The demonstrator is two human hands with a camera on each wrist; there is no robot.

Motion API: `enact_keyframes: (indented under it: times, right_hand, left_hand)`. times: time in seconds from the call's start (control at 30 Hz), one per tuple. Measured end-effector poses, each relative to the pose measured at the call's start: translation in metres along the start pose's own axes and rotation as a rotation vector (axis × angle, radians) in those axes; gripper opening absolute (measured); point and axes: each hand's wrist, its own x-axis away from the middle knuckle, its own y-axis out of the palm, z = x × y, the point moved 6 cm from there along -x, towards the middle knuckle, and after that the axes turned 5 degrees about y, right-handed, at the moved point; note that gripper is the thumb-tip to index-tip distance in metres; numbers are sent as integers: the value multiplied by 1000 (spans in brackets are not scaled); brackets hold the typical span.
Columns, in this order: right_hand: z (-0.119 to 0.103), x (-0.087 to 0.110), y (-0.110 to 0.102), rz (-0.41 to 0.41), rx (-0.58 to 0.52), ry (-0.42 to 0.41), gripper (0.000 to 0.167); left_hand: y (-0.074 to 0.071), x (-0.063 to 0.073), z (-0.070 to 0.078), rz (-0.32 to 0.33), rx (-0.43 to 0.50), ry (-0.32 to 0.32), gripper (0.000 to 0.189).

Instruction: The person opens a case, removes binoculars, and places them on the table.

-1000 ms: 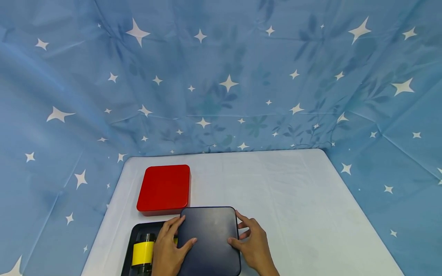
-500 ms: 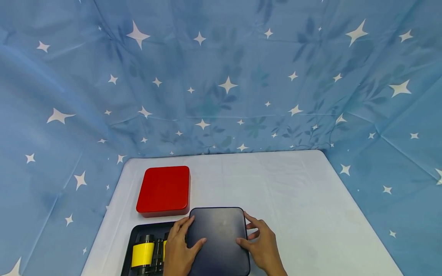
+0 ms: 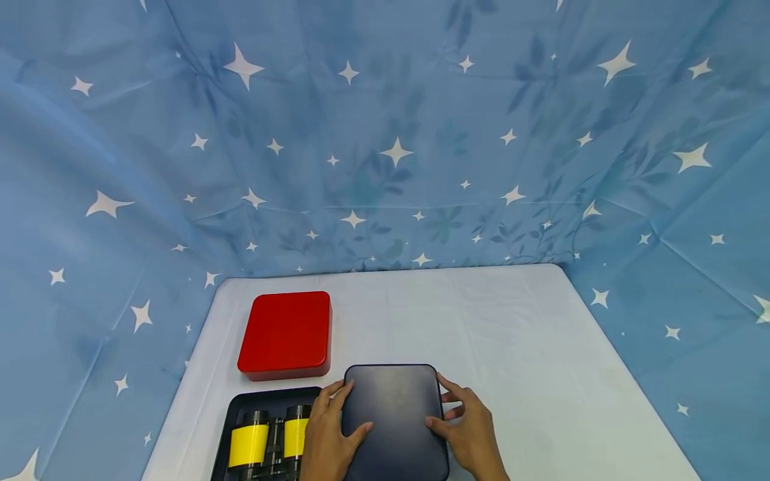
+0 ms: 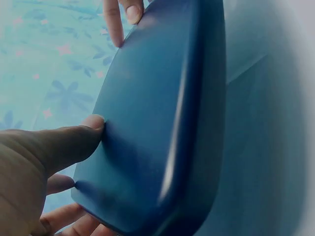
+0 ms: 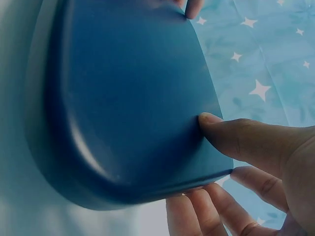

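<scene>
Both hands hold a dark navy square box lid with rounded corners and a smooth top. My left hand grips its left side, thumb on the top face and fingers along the edge. On the opposite side my right hand does the same, its thumb pressing the top near the rim. In the left wrist view the lid shows a rounded, deep side wall. A black open box lies left of the lid, with yellow-and-black binoculars inside, partly hidden behind my left hand.
A red square tin with rounded corners sits behind the black box. The table has a white cover. Blue curtains with white stars stand along its back and sides.
Both hands have moved the navy lid to the right. More of the black box and the binoculars shows now. The red tin has stayed in place.
</scene>
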Motion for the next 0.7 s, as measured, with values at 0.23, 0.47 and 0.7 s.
enact_keyframes:
  times: [0.23, 0.47, 0.7]
  right_hand:
    - [7, -1, -6, 13, 9, -12, 83]
    - [18, -2, -8, 33, 35, -17, 83]
    - [29, -5, -9, 38, 62, -10, 84]
  left_hand:
    - [12, 1, 4, 2, -6, -8, 84]
    - [27, 3, 5, 1, -7, -18, 84]
    - [43, 5, 6, 1, 29, -43, 82]
